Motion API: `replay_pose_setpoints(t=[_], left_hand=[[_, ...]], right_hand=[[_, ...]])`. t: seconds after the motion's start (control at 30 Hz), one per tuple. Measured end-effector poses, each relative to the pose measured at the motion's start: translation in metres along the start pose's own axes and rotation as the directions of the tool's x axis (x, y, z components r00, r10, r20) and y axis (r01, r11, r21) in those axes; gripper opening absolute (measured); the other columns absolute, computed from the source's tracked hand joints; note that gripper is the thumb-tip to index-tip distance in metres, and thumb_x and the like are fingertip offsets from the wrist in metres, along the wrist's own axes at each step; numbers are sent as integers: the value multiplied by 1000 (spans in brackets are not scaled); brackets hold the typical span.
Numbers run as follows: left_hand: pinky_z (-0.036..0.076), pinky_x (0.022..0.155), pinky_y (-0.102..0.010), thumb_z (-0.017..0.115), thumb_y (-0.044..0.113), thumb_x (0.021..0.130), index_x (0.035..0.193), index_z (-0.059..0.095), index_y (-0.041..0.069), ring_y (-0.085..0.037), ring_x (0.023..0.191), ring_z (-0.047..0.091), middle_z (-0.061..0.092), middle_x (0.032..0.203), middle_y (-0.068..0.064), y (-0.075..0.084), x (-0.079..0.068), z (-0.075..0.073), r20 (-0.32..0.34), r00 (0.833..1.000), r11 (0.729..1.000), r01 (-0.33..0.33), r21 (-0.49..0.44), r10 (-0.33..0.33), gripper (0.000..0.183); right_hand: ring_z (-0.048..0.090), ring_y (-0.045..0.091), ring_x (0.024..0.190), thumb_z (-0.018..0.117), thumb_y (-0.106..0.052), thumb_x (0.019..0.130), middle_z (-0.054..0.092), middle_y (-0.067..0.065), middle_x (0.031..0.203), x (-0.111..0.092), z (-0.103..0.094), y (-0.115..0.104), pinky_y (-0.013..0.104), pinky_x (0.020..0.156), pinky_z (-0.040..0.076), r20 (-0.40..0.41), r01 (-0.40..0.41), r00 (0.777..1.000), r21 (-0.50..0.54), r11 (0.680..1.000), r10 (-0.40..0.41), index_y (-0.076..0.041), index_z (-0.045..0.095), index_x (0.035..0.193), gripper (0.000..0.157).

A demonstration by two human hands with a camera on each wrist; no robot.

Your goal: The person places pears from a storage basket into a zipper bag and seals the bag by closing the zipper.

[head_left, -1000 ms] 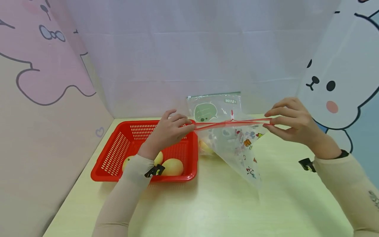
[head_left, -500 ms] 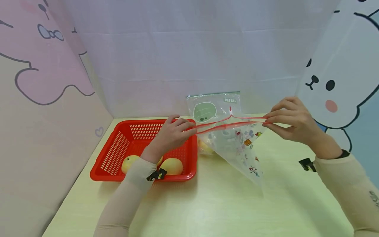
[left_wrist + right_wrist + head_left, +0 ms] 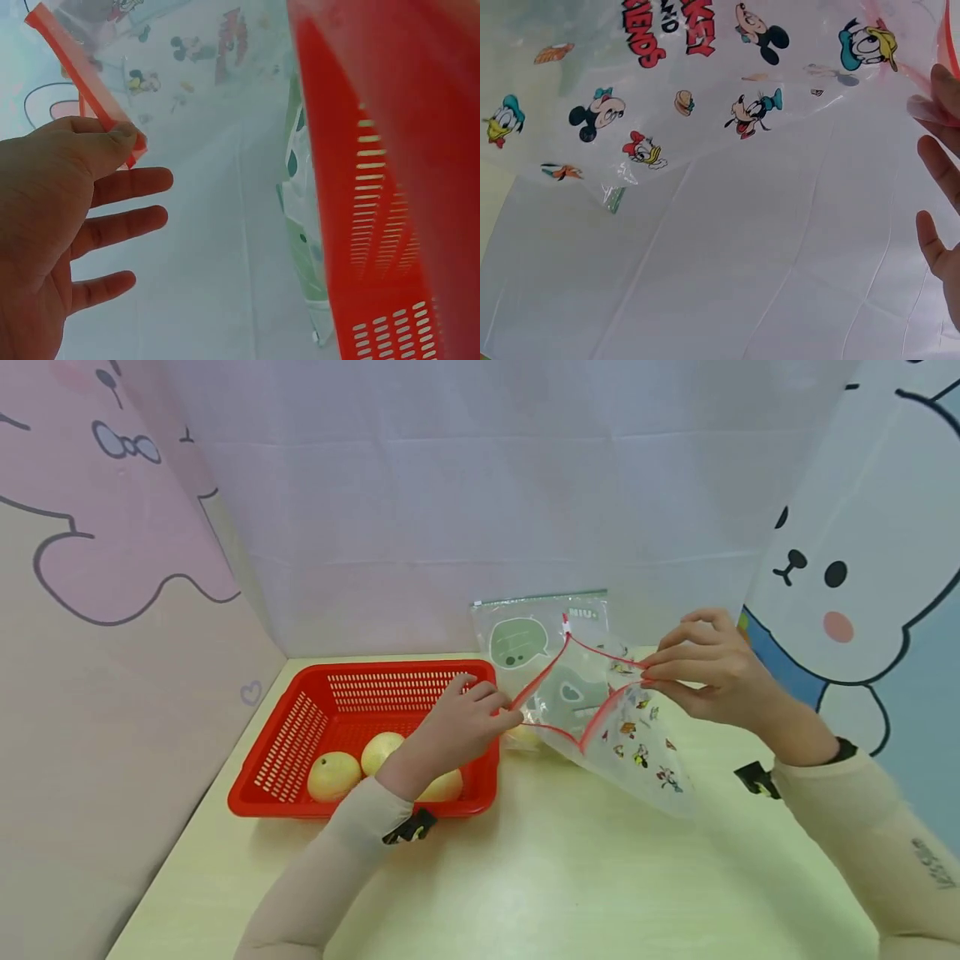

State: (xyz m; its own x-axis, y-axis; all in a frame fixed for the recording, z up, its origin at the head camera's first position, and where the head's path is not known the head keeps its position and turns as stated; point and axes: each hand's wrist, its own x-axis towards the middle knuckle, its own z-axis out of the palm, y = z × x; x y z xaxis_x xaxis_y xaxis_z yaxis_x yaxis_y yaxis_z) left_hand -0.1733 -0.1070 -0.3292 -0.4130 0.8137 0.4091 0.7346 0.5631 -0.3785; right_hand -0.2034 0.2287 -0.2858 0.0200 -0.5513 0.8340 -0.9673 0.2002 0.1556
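Zip bag (image 3: 637, 743), clear, printed: hanging mouth open over the table (image 3: 540, 885), just right of the red basket (image 3: 393, 689). Left hand (image 3: 467, 722): thumb and forefinger pinching one mouth corner, other fingers spreading apart. Right hand (image 3: 708, 670): fingertips pinching the opposite corner. Judged handling: soft film likely wanting light, even tension, since taut corners would be closing the mouth

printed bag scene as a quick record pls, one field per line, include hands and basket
printed bag: held between both hands, red-edged mouth spread open
left hand: pinches one end of the mouth
right hand: pinches the opposite end
red basket: on the table, left of the bag
fruits: three visible in the basket, pale yellow, one partly hidden by the left arm
second bag: clear, green-topped, behind the printed one
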Motion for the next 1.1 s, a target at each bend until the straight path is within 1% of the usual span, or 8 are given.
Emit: replay_pose_setpoints(t=[0.1,0.2,0.33,0.53,0.67,0.87,1.0,1.1], left_hand=[[46,89,-41,79,23,86,109,66,25,-19,100,62,71,108,1,9,-1,1,102,994,999,33,-31,-30,27],[46,88,-40,78,27,87,110,65,25,-18,99,62,70,109,1,15,-2,5,187,981,997,68,-46,-58,26],[45,86,-38,76,32,88,110,65,25,-16,96,60,70,108,2,19,-3,10,261,962,992,105,-69,-84,25],[44,82,-36,74,34,90,113,67,25,-16,94,59,70,106,2,20,-5,17,320,943,977,148,-156,-92,25],[44,84,-36,75,32,89,117,67,26,-16,98,59,70,111,3,20,-6,19,360,929,963,170,-207,-86,30],[45,90,-39,74,35,89,127,64,26,-18,104,58,68,117,1,21,-8,20,396,915,961,172,-218,-74,40],[45,95,-42,74,38,89,138,58,27,-18,111,57,65,123,2,21,-12,21,413,906,948,207,-242,-92,53],[43,97,-42,73,39,89,147,49,28,-19,116,56,62,128,2,20,-19,21,411,902,930,260,-261,-136,64]], right_hand=[[57,24,72,58,-37,100,70,4,71,-1,8,0,43,92,32,65,-1,998,20,1000,0,-7,74,73,43],[57,23,74,57,-36,101,69,1,71,-2,15,0,47,92,32,119,0,993,38,999,-5,-8,74,75,42],[58,24,76,55,-33,102,70,2,73,-3,23,0,51,91,31,171,10,985,68,998,-21,-8,74,77,40],[58,27,78,54,-31,102,70,5,74,-5,30,2,56,86,30,183,21,982,91,996,-37,-8,73,77,40],[57,28,79,53,-32,102,70,5,74,-7,31,3,58,86,30,192,11,981,96,995,-29,-9,73,76,40],[57,28,80,53,-32,102,70,5,74,-10,32,2,58,87,29,193,-2,981,99,995,-18,-9,73,76,40],[57,27,80,54,-33,102,70,4,74,-12,35,0,58,87,29,188,-13,982,108,994,-8,-9,73,76,40],[57,27,79,54,-33,102,70,3,74,-13,36,-1,58,87,30,184,-19,983,110,994,-1,-9,73,76,41]])
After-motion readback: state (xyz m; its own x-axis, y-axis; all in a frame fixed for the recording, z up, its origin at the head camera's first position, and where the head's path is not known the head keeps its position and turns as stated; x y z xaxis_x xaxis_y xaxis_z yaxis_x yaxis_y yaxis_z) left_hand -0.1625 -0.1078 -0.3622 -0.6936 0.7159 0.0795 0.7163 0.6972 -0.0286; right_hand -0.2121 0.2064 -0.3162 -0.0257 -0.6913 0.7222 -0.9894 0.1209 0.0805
